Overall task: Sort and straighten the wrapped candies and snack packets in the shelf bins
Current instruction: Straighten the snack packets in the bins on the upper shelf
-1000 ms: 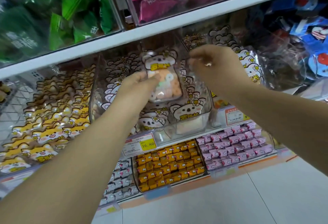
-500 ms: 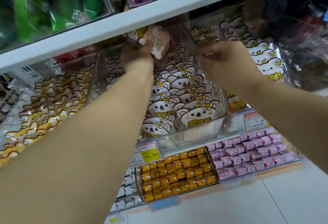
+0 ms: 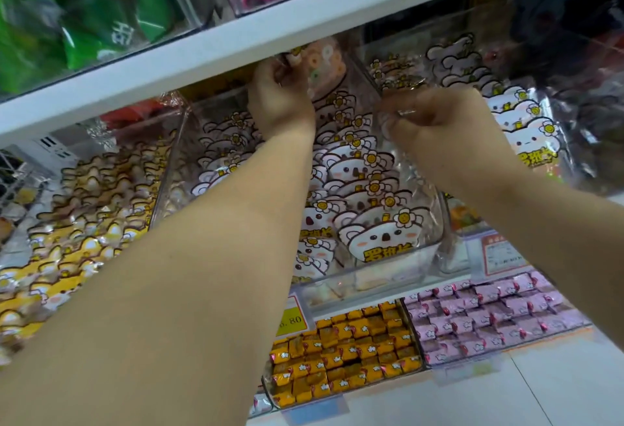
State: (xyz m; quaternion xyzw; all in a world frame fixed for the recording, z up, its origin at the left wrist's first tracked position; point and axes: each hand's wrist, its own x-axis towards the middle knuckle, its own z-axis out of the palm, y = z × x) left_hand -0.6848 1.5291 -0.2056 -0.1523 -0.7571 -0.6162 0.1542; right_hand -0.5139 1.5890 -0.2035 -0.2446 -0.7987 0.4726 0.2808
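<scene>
At far left the yellow dog-faced packets lie heaped in their own bin, some tipped over, and we are not touching them.

Our left grip reaches deep into the middle bay. It is clamped on a clear ring-candy packet, fingers curled round the packet's left edge. It holds the packet high at the back, just under the white shelf edge and above the rear of the clear bin.

In that bin the koala packets stand upright in overlapping rows, faces forward.

We judge the step in hand to be filing this one packet behind the last koala.

Our right grip sits at the top of the bin's right wall with its fingers curled. We cannot tell whether it pinches the wall, a clear wrapper, or nothing.

Beyond it the white bear packets stand in the neighbouring bin.

The next move, as we read it, calls for lowering the packet straight down behind the back row. It should go in face forward and upright, clear of the shelf above, without pushing the front packets over. A steadying hold on the wall would help. The yellow heap probably needs straightening afterwards.
</scene>
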